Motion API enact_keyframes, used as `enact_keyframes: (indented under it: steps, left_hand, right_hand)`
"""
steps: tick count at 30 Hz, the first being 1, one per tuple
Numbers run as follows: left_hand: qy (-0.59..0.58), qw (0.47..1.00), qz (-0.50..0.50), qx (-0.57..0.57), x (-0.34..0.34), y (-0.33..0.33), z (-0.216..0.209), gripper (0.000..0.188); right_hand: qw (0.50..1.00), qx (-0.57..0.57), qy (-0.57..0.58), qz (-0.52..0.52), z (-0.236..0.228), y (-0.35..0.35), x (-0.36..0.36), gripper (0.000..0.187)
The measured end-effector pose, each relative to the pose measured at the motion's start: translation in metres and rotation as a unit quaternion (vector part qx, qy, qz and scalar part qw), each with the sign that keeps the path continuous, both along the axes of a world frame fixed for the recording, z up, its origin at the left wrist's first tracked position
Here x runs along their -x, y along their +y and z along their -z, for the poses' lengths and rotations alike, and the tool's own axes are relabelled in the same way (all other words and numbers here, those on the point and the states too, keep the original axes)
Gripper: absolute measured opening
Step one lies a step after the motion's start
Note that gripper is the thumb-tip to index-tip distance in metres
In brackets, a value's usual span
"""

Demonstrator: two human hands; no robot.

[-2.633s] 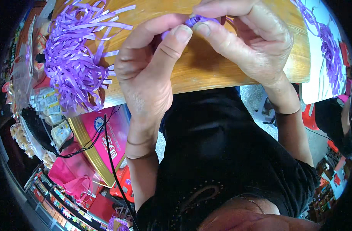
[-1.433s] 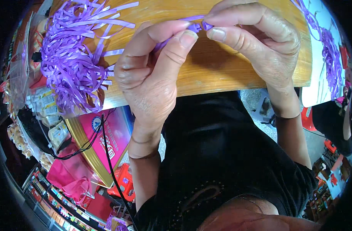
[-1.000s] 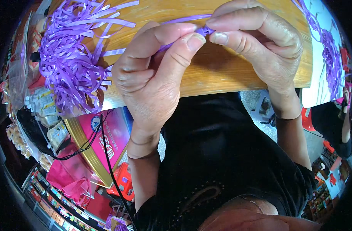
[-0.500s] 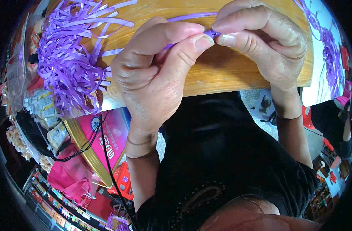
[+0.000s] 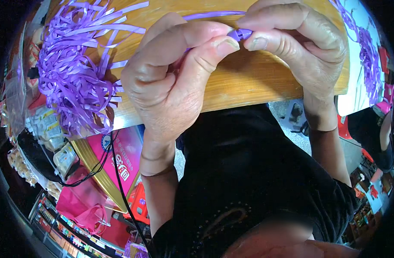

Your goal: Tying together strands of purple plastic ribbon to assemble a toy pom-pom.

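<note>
The left hand [image 5: 166, 99] and right hand [image 5: 311, 51] pinch a purple clasp [image 5: 246, 33], seemingly almost joined, while ribbons [image 5: 74, 73] lie unheld at the table's [image 5: 257, 81] left edge.

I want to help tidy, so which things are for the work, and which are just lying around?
For the work: small purple plastic, pinched between left hand and right hand; purple strip beyond it; probably purple ribbon heap.

Seemingly just lying around: pink bag, pink-and-gold box, plastic packets.

Head-worn fisheye view, facing down, close over left hand [image 5: 173, 81], right hand [image 5: 306, 47]
</note>
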State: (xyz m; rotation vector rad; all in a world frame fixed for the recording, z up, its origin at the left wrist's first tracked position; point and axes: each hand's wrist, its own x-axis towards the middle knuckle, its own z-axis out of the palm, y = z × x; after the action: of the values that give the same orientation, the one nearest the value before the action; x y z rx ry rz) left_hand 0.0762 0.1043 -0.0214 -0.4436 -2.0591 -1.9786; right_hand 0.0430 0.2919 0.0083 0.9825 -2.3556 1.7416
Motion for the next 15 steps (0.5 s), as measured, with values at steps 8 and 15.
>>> enact_keyframes:
  steps: [8, 15]
  left_hand:
    - [0.018, 1.000, 0.003, -0.012, 0.0027, 0.0027, 0.0003, 0.019]
    - [0.046, 0.998, 0.022, 0.043, 0.0085, 0.0005, 0.0071, 0.019]
  right_hand:
    - [0.995, -0.059, 0.074, -0.011, -0.0006, 0.0034, 0.0045, 0.020]
    - [0.986, -0.099, 0.135, -0.003, 0.0029, 0.0049, 0.0066, 0.021]
